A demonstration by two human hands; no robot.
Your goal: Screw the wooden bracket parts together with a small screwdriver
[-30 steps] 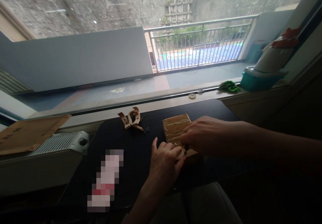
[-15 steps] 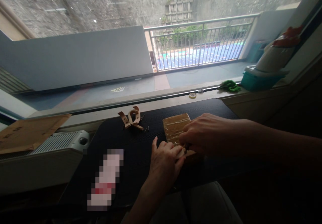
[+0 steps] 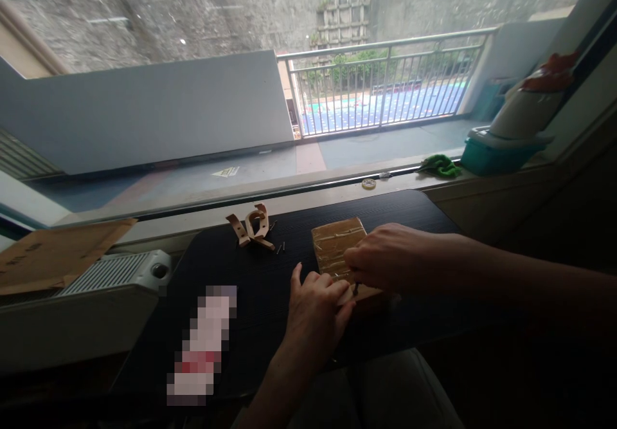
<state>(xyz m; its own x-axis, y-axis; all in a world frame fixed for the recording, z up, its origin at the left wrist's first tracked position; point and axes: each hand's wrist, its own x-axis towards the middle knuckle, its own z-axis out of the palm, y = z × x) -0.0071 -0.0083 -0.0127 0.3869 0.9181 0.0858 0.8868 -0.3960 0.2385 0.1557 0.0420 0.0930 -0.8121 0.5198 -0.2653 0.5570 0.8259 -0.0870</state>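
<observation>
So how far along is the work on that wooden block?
Done: the wooden block lies flat on the black table. In hand: the left hand steadies its near edge while the right hand pinches a small dark pin there. To go: loose wooden pieces and small nails lie untouched behind it.

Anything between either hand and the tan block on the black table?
Nothing visible. The left hand rests on the near corner of the tan block. The right hand lies over its near edge, fingers pinching a small dark piece. The wooden parts lie apart, farther left.
</observation>
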